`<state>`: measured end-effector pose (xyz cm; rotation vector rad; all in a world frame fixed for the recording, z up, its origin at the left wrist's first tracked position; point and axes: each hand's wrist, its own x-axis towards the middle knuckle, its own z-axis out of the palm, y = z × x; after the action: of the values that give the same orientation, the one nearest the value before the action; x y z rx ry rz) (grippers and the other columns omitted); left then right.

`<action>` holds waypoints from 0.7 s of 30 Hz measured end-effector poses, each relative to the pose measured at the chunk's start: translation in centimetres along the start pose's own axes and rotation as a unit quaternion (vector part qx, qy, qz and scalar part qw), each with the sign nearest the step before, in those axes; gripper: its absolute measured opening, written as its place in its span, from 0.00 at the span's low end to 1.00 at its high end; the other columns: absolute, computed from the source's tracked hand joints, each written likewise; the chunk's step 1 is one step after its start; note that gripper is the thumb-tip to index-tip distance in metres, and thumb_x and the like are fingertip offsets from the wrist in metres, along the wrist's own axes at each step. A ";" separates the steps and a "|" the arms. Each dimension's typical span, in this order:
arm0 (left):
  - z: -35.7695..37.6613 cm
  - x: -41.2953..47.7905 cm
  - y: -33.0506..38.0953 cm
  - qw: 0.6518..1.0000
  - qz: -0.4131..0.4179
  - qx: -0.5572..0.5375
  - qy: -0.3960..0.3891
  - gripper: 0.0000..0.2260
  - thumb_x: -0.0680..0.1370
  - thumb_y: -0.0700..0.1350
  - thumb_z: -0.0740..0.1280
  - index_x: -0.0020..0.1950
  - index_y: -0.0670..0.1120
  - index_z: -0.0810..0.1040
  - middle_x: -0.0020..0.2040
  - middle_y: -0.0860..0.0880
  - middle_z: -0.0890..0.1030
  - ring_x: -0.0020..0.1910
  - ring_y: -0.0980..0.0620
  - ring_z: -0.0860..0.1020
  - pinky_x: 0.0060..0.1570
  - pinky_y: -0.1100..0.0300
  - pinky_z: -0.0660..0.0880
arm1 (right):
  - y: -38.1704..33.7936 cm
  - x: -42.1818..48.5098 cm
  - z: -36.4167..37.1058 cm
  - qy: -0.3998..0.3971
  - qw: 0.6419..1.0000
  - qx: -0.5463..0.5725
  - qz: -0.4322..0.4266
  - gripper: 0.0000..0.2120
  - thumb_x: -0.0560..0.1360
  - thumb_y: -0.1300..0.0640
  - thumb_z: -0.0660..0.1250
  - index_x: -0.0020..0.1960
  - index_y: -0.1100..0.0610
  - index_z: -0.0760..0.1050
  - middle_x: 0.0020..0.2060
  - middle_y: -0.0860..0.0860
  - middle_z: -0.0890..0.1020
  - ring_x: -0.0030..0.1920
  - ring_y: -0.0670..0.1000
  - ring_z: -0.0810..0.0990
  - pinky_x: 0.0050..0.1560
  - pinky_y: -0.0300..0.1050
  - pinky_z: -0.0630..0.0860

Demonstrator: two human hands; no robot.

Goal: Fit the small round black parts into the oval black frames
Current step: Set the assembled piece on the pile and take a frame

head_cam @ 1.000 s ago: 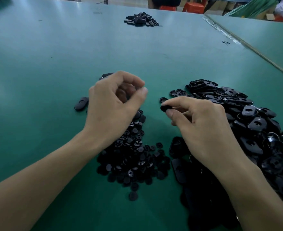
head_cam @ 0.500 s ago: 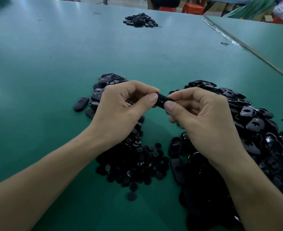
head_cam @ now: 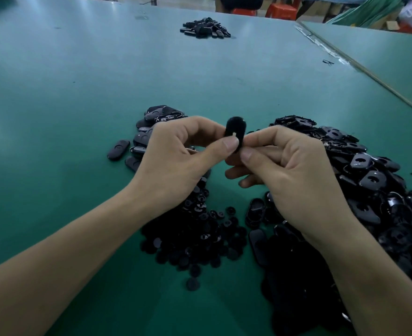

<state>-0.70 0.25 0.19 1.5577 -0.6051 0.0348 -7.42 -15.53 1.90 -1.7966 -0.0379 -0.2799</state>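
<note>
Both hands hold one oval black frame (head_cam: 235,128) upright above the green table (head_cam: 78,117). My left hand (head_cam: 178,161) pinches its left edge with thumb and fingers. My right hand (head_cam: 289,170) pinches its right edge. A heap of small round black parts (head_cam: 200,236) lies below my left wrist. A big pile of oval black frames (head_cam: 374,190) spreads under and right of my right hand. Whether a round part sits in the held frame cannot be told.
A small group of oval black pieces (head_cam: 149,139) lies behind my left hand, one piece (head_cam: 118,149) apart at the left. Another black heap (head_cam: 205,28) sits at the far edge. A seam to a second table (head_cam: 360,69) runs along the right.
My hands came together from apart. The frame that my right hand held low now stands upright between both hands, raised a little.
</note>
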 end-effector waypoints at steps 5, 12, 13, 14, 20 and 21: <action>-0.1 0.1 -0.4 0.997 -0.015 -0.057 0.053 0.04 0.79 0.41 0.70 0.46 0.49 0.81 0.42 0.47 0.86 0.41 0.53 0.85 0.40 0.62 0.81 | 0.5 -0.2 -0.1 0.015 0.970 -0.237 -0.043 0.03 0.75 0.58 0.74 0.44 0.50 0.84 0.31 0.45 0.83 0.32 0.44 0.81 0.35 0.36 0.77; -0.5 0.3 -0.6 0.996 -0.022 -0.037 0.079 0.05 0.77 0.46 0.71 0.50 0.55 0.85 0.39 0.49 0.85 0.35 0.53 0.83 0.38 0.51 0.83 | 0.0 -0.4 -0.9 -0.148 0.922 -0.357 -0.016 0.05 0.70 0.45 0.76 0.41 0.46 0.84 0.34 0.42 0.79 0.39 0.38 0.75 0.38 0.32 0.69; -0.6 0.3 -0.6 0.996 -0.019 -0.032 0.081 0.06 0.78 0.46 0.71 0.50 0.56 0.85 0.39 0.49 0.85 0.34 0.53 0.82 0.38 0.50 0.83 | 0.0 -0.4 -1.0 -0.155 0.919 -0.362 -0.011 0.05 0.69 0.45 0.76 0.40 0.45 0.84 0.34 0.42 0.79 0.40 0.39 0.75 0.38 0.33 0.70; -0.6 0.3 -0.6 0.996 -0.018 -0.029 0.083 0.07 0.78 0.45 0.71 0.51 0.57 0.85 0.39 0.50 0.85 0.34 0.53 0.82 0.39 0.49 0.84 | 0.0 -0.4 -1.0 -0.160 0.916 -0.367 -0.004 0.06 0.69 0.45 0.77 0.39 0.45 0.83 0.35 0.42 0.79 0.40 0.39 0.76 0.38 0.34 0.70; -0.3 0.3 -0.5 0.997 -0.020 -0.018 0.073 0.11 0.80 0.40 0.68 0.57 0.54 0.82 0.41 0.54 0.85 0.38 0.58 0.82 0.39 0.59 0.82 | 0.1 -0.4 -0.7 -0.180 0.888 -0.422 -0.014 0.06 0.75 0.45 0.72 0.43 0.46 0.79 0.39 0.42 0.77 0.45 0.42 0.73 0.49 0.42 0.72; -0.3 0.3 -0.4 0.997 -0.019 -0.022 0.071 0.11 0.80 0.39 0.68 0.56 0.53 0.82 0.42 0.54 0.85 0.39 0.58 0.82 0.38 0.61 0.81 | 0.1 -0.4 -0.7 -0.183 0.885 -0.427 -0.019 0.06 0.76 0.45 0.70 0.44 0.46 0.78 0.40 0.42 0.76 0.46 0.43 0.72 0.50 0.43 0.71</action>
<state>-0.20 0.42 -0.10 1.5099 -0.4614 0.1033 -7.93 -16.13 1.90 -2.7153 -0.2501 0.0446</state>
